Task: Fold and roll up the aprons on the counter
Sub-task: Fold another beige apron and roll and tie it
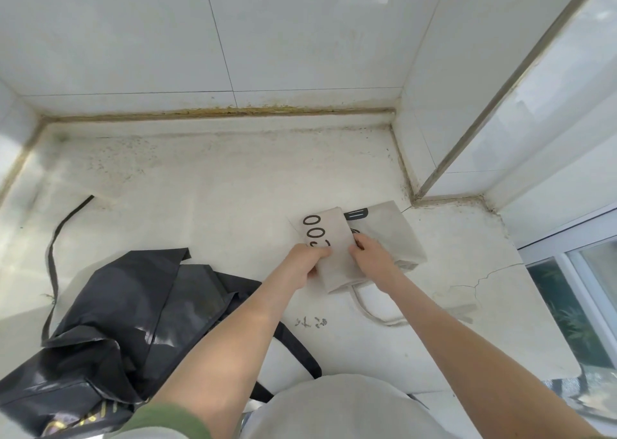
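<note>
Nearest me, black apron [133,312], heaped left of the grip; beyond, I log left hand [309,261] and right hand [370,258] pinching opposite edges of the beige apron [334,238], whose unrolled remainder lies rightward on the counter [217,188].

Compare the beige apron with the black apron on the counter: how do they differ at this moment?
The beige apron is pale with black print; the black apron is dark and glossy. The beige apron is folded into a compact packet; the black apron lies in a crumpled heap. The left hand and right hand grip the beige apron; neither holds the black apron. Both lie on the counter.
</note>
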Motion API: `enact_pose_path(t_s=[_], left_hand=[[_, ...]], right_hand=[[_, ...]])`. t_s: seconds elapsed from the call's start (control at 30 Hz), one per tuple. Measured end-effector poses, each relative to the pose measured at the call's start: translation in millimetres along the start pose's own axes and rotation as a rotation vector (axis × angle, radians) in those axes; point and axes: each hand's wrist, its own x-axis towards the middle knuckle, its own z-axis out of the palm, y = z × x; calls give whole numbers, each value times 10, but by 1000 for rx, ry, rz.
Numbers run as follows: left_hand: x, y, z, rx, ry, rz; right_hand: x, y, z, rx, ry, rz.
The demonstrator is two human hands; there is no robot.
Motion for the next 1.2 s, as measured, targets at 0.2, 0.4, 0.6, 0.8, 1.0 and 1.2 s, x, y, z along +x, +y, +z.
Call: enact_pose_path(t_s=[0.2, 0.4, 0.6, 0.8, 1.0, 1.2], left_hand=[[-67, 26, 106, -288, -156, 36], [4, 39, 106, -521, -12, -9], [13, 81, 118, -654, 7, -15], [-80, 142, 170, -697, -62, 34], [-91, 144, 165, -638, -52, 29], [-98, 141, 41, -472, -3, 5]], right_hand=[[13, 16, -233, 317, -299, -66], [-31, 1, -222, 168, 131, -17], [-222, -91, -100, 463, -35, 250], [-283, -127, -14, 472, -154, 213], [-460, -200, -5, 124, -168, -20], [-528, -246, -57, -46, -347, -46]])
